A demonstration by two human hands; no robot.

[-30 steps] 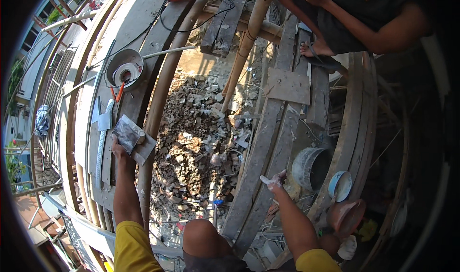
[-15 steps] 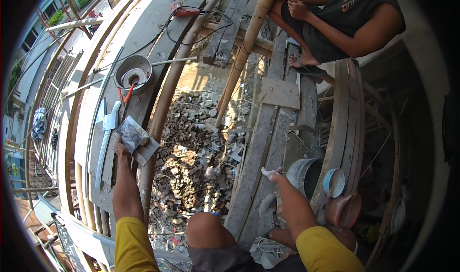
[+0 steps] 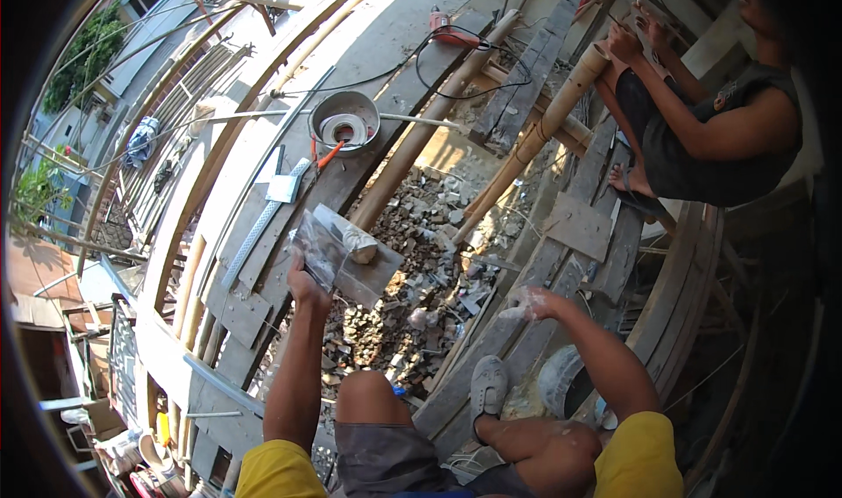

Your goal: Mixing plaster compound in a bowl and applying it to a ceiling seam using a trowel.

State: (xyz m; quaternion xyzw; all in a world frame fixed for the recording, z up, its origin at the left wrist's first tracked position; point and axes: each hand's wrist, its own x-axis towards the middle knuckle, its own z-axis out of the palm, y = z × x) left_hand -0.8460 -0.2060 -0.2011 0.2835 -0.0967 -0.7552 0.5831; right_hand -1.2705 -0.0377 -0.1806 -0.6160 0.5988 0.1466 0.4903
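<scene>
My left hand [image 3: 309, 280] is closed round the edge of a dark, flat rectangular plate [image 3: 317, 250]. Against it lies a wider grey sheet [image 3: 373, 274] with a pale, rough lump [image 3: 360, 245] on top; whether the two flat pieces are joined, I cannot tell. Both are over the plank edge and the rubble below. My right hand [image 3: 531, 305], whitened with powder, hovers above the planks on the right with fingers loosely apart and nothing in them. Beyond my left hand, a perforated metal strip [image 3: 254, 239] lies beside a small light-blue piece [image 3: 281, 188].
A metal pot [image 3: 363, 105] holds a white roll and an orange-handled tool [image 3: 331, 154]. A corded red power tool [image 3: 453, 33] lies farther off. Broken rubble [image 3: 430, 208] fills the gap between planks. Another person [image 3: 719, 138] sits at right behind a bamboo pole [image 3: 561, 94]. A bucket [image 3: 561, 379] stands near my right knee.
The view has swung left. My left hand has brought the plates nearer, showing more of the grey sheet. My right hand has moved forward. The other person's hands are raised.
</scene>
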